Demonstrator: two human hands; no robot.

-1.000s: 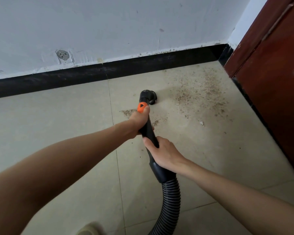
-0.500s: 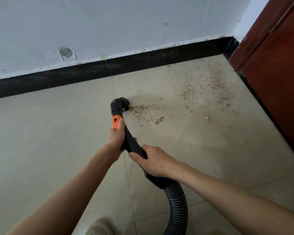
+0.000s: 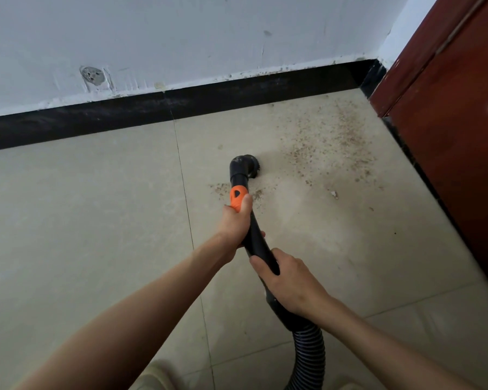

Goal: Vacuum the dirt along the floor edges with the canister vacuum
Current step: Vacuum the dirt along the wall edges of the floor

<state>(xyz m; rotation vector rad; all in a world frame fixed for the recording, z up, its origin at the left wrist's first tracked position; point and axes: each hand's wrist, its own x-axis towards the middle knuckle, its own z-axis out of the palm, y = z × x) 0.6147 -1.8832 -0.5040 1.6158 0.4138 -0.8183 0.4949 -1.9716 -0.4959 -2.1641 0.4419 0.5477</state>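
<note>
At far left a black baseboard [image 3: 96, 119] runs along the foot of a white wall [image 3: 181, 38], which carries a grey patched spot [image 3: 92, 75] low down. Below it lies the beige tiled floor [image 3: 82, 220], a grout line crossing it from the baseboard toward the near edge. The left hand [image 3: 235, 220] reaches in from the lower left and grips the black wand [image 3: 255, 237] high up, fingers curled round it, thumb laid along the orange button [image 3: 236, 199]. Beyond that hand the wand ends in a round black nozzle [image 3: 245, 167] set down on the floor, well short of the baseboard. A small patch of dirt [image 3: 321, 147] lies on either side of the wand just below the nozzle; a wider scatter of brown specks spreads to the right, toward the corner. The right hand [image 3: 290, 282] holds the wand lower down — fingers wrapped over the top — just above the point where the ribbed hose [image 3: 310, 358] joins and curves off the bottom edge. A pale crumb [image 3: 333, 194] lies apart, right of the nozzle. At far right stands a red-brown door [image 3: 457, 122], meeting the wall at the corner.
</note>
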